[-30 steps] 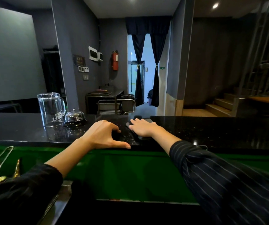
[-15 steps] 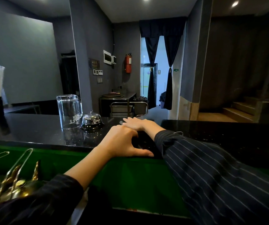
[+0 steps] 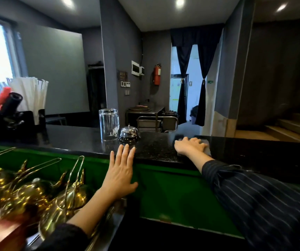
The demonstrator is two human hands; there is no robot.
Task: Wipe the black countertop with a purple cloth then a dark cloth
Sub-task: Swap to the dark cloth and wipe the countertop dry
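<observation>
— So, what is the right grip (image 3: 191, 146) doing?

— It lies flat with straight fingers and presses down on a cloth (image 3: 206, 149). The cloth looks grey and dark. I cannot tell if it is the purple one. It sits on the black counter (image 3: 76, 140) and reaches close to the far edge.

— And the left grip (image 3: 121, 172)?

— It is spread wide too and holds nothing. Its fingertips (image 3: 126, 148) lie over the near edge of the counter. The palm rests on the green front (image 3: 172, 189) below.

— Is there room to move?

— Yes. The counter is bare between the cloth and the silver bell (image 3: 129, 133). It is bare again on the cloth's right side. The bell sits just past the left fingertips.

— Any cups or pots?

— A glass mug (image 3: 108, 124) stands upside down, just beside the bell on its left. Far to the left, a black holder (image 3: 41, 115) is packed with white straws (image 3: 30, 95). Next to it a black tube (image 3: 12, 103) and a red thing (image 3: 2, 95) poke up. Low on the left, shiny gold teapots (image 3: 37, 194) crowd together, all blurry.
</observation>
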